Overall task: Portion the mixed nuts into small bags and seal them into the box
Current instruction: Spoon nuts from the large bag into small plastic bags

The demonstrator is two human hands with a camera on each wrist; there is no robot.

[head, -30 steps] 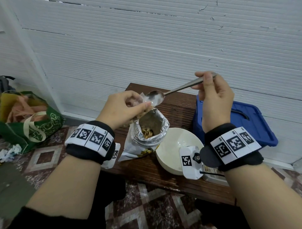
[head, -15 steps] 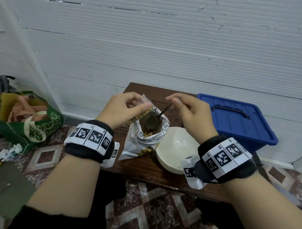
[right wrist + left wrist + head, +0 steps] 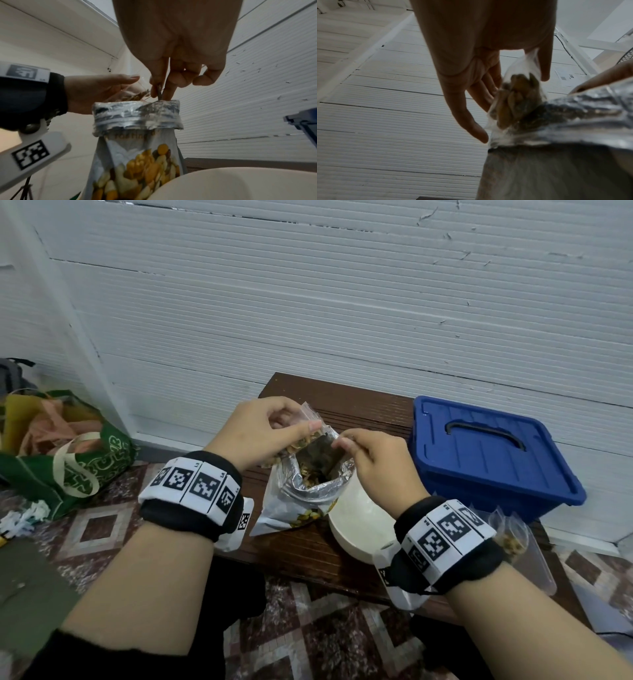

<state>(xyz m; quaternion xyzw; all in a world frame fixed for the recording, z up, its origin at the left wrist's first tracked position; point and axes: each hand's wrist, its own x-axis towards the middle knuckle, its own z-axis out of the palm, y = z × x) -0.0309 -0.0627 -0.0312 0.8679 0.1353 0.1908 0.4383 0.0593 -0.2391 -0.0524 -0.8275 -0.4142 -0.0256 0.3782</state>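
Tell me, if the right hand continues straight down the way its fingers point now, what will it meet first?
Most likely the rolled foil rim of the nut bag. The right hand pinches the spoon handle just above that rim, its fingers pointing down into the mouth. How far the nuts lie below is unclear.

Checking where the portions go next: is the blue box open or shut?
Shut. The blue box has its lid down flat with the black handle lying on top; nothing inside shows.

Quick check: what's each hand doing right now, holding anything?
Left hand: pinching a small clear bag with nuts in it, beside the big nut bag.
Right hand: gripping the spoon handle, spoon down inside the big nut bag.
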